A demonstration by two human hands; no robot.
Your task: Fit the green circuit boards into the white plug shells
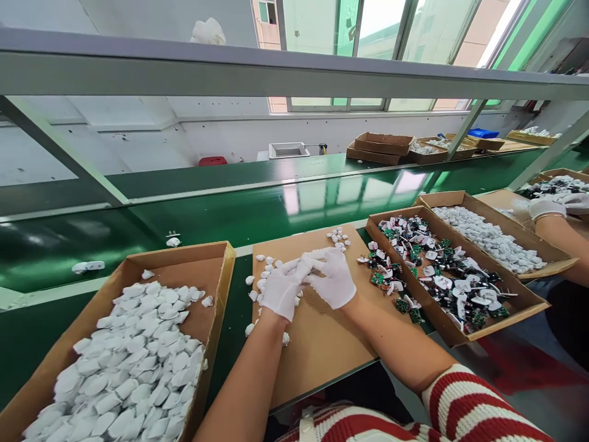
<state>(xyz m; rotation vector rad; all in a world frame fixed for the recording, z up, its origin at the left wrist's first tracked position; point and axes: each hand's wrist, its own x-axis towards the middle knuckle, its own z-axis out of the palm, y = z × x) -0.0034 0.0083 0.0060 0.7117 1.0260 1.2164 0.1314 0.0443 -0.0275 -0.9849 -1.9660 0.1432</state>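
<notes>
My left hand (280, 291) and my right hand (333, 280), both in white gloves, meet over a brown board (322, 350). Their fingers are closed and pressed together at the fingertips. Whatever they hold is hidden, white against the white gloves. Small white plastic pieces (261, 283) lie beside and partly behind my left hand. Another small group of white pieces (338, 236) sits at the board's far edge. To the right of my right hand, green circuit boards with wires and white parts (385, 273) lie in a loose pile.
A cardboard tray (225, 276) of white plastic shells stands on the left. On the right are a tray (473, 336) of wired circuit boards and a tray (559, 265) of white pieces. A co-worker's gloved hand (547, 207) is at far right. A shelf beam (294, 77) crosses above.
</notes>
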